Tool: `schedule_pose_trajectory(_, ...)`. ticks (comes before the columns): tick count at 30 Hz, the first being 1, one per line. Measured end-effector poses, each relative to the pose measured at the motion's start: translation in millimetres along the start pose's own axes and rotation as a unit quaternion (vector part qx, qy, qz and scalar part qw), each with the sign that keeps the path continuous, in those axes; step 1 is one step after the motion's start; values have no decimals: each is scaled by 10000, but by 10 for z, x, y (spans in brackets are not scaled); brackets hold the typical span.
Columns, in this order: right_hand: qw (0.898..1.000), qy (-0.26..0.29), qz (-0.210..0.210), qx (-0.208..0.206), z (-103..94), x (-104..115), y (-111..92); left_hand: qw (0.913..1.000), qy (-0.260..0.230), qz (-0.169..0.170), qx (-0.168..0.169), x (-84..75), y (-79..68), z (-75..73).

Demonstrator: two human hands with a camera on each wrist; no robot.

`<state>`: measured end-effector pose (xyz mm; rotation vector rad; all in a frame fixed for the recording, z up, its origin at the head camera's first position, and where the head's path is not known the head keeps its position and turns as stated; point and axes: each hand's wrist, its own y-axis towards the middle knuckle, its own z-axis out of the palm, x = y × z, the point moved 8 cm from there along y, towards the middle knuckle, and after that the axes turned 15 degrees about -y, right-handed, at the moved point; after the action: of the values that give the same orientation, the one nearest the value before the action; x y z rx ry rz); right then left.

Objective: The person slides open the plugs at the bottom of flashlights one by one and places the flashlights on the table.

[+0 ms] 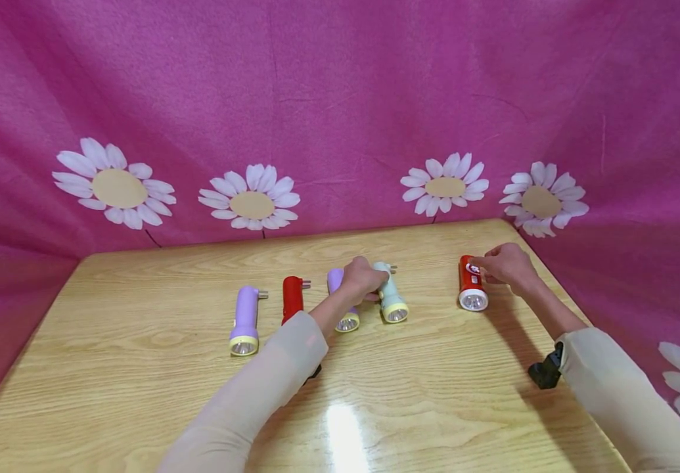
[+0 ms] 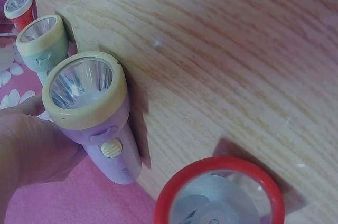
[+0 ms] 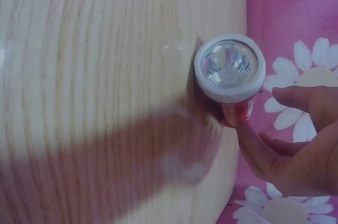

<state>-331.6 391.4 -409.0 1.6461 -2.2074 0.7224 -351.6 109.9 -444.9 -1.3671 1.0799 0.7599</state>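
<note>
My left hand (image 1: 363, 279) reaches over the table with its fingertips at the body of a mint-green flashlight (image 1: 395, 302); whether they pinch it is unclear. A purple flashlight (image 2: 113, 155) with a cream rim lies just beside that hand and partly hides its fingers in the left wrist view. On the right, a red flashlight (image 1: 466, 279) with a white rim lies lens toward me. My right hand (image 3: 296, 150) touches this flashlight's body with a finger, while the thumb stands apart from it.
Another purple flashlight (image 1: 247, 318) lies farther left. Next to it is a second red flashlight (image 1: 292, 295), partly behind my left sleeve. All rest on a wooden table (image 1: 156, 309). A pink curtain (image 1: 340, 98) with daisies hangs behind and along the sides.
</note>
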Motion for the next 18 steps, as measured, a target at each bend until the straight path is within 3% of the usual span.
schedule_pose_trajectory(18, 9988, -259, 205, 372, 154, -126, 37, 9999, -55, 1, 94, -8, -11, 2)
